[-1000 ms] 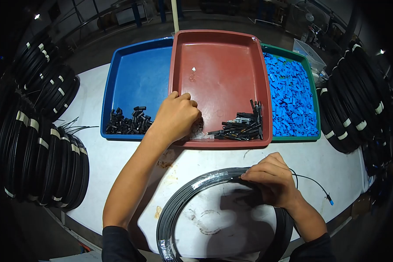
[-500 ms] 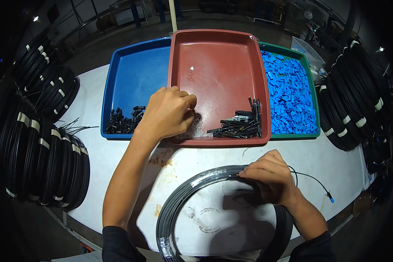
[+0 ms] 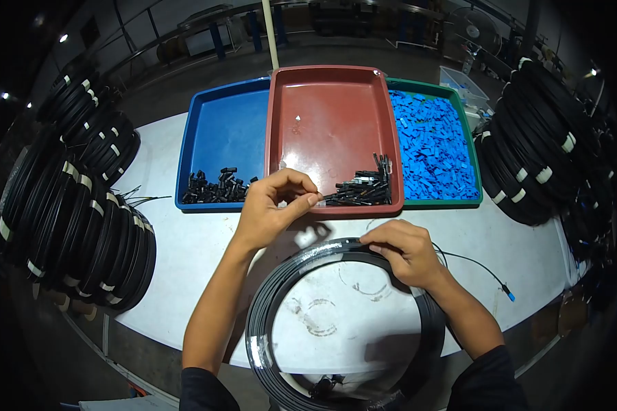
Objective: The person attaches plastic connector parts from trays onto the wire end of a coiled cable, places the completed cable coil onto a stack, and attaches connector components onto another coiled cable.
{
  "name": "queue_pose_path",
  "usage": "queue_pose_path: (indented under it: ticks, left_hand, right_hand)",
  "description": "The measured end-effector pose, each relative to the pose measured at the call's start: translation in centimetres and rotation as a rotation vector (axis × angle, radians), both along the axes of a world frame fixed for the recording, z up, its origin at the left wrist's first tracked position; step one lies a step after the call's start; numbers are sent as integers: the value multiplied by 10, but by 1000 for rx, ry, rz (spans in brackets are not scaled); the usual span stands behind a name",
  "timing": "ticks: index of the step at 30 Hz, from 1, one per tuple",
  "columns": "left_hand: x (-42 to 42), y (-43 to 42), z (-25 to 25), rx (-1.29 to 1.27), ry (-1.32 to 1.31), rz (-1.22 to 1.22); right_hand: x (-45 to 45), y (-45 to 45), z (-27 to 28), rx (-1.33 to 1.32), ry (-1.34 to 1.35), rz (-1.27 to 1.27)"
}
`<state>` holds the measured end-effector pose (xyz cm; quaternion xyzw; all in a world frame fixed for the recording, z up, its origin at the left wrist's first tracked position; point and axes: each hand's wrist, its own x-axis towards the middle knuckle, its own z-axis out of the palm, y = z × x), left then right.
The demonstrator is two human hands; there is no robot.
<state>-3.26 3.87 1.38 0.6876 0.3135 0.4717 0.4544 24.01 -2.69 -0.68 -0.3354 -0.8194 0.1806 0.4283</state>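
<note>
My left hand is over the near edge of the red tray, thumb and index finger pinched on something too small to make out. The fingers of my right hand are pinched at the top of a black cable coil, holding a thin black cable whose end is near the fingertips. Clear wrap binds parts of the coil. From the right hand's far side a cable runs out to a blue-tipped connector. Black slender parts lie in the red tray's near right corner.
A blue tray at the left holds black pieces. The green tray at the right holds many blue clips. Black cable coils are stacked at the left and right. A clear box stands behind.
My left hand has come out of the red tray's near left corner towards my right hand, its fingers pinched. My right hand stays at the coil. The whole view has shifted somewhat.
</note>
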Motion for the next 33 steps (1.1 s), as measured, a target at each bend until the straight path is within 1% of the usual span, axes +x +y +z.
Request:
queue_pose_path:
  ticks: [1,3,8,10,15,17,21,26,29,33]
  left_hand:
    - [4,-7,-3,1,0,-6]
    - [12,-17,-10,-58,-152,-90]
    - [17,-31,-29,-125,-199,-134]
    - [13,-31,-32,-56,-151,-101]
    - [15,-33,-34,-15,-56,-98]
    - [15,-37,-30,16,73,-62]
    - [18,-42,-25,83,110,-26]
    - [17,-42,-26,151,198,-17]
    - [16,-40,-27,183,210,-39]
    - [18,-41,-26,156,211,-36]
  right_hand:
    - [0,-2,0,1,0,-6]
    - [-1,-3,0,-39,71,-15]
    - [0,-2,-2,-14,100,-10]
    - [1,-2,-3,-14,87,-10]
    - [3,-2,0,-42,49,-2]
    - [2,-1,-1,-36,56,28]
    - [1,-1,-3,2,33,65]
    - [1,0,-3,39,34,77]
    - [2,0,-2,41,31,81]
    - [3,0,-3,43,19,89]
